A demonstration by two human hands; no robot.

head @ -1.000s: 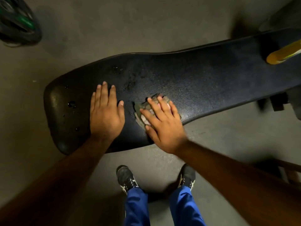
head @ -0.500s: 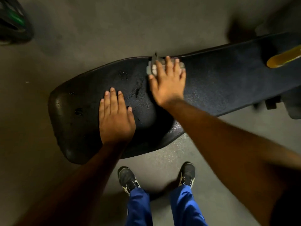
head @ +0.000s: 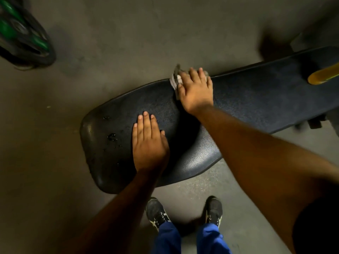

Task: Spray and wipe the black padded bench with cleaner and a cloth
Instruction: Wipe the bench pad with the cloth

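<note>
Right hand (head: pixel 196 89) flat, fingers straight, pressing a grey cloth (head: pixel 175 80) at the far edge of the black padded bench (head: pixel 256 107) — cloth mostly hidden under the palm. Left hand (head: pixel 149 143) lies open, fingers together, on the near rounded end, holding nothing. Droplets (head: pixel 111 136) beside it. Yellow object (head: pixel 322 76), possibly the cleaner bottle, cut off at right.

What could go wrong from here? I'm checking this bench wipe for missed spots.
1. The cloth under the right hand sits at the bench's far edge and may slip off.
2. Droplets beside the left hand look unwiped and could be left behind.
3. The left hand rests flat near that wet patch, so it might slide.
</note>
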